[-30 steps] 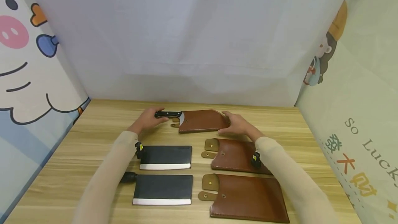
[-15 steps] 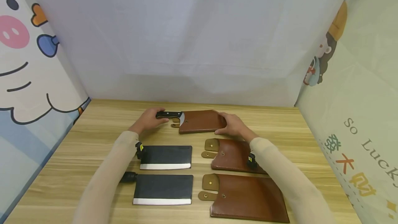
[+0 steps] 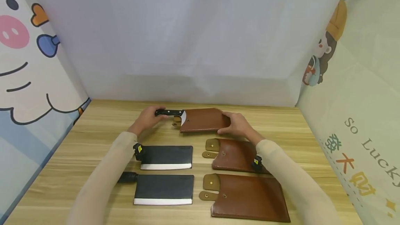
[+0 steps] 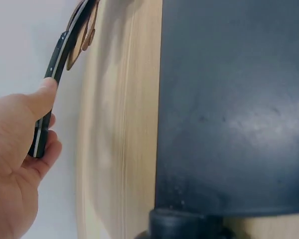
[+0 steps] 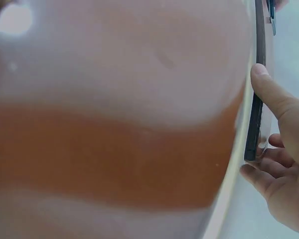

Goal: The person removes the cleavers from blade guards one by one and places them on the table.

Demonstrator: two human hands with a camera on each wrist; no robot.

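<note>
Against the far side of the table, a cleaver sits with its blade inside a brown leather sheath point(image 3: 204, 120). Its black riveted handle point(image 3: 170, 113) sticks out to the left, and my left hand point(image 3: 147, 118) pinches the end of it between thumb and fingers. In the left wrist view the handle point(image 4: 55, 64) stands above the wood, with tan straps hanging beneath it. My right hand point(image 3: 238, 125) grips the sheath's right end, thumb on the near edge and fingers under it in the right wrist view.
Two dark cleavers, an upper one point(image 3: 167, 155) and a lower one point(image 3: 165, 187), lie at centre left with bright edges toward me. Right of them lie two brown sheaths, one point(image 3: 232, 152) partly under my right forearm, one point(image 3: 250, 197) nearer. A pale curtain point(image 3: 200, 44) hangs behind.
My right hand has closed in on the sheath's right end. The sheathed cleaver has risen slightly, and my left fingers now pinch its handle.
</note>
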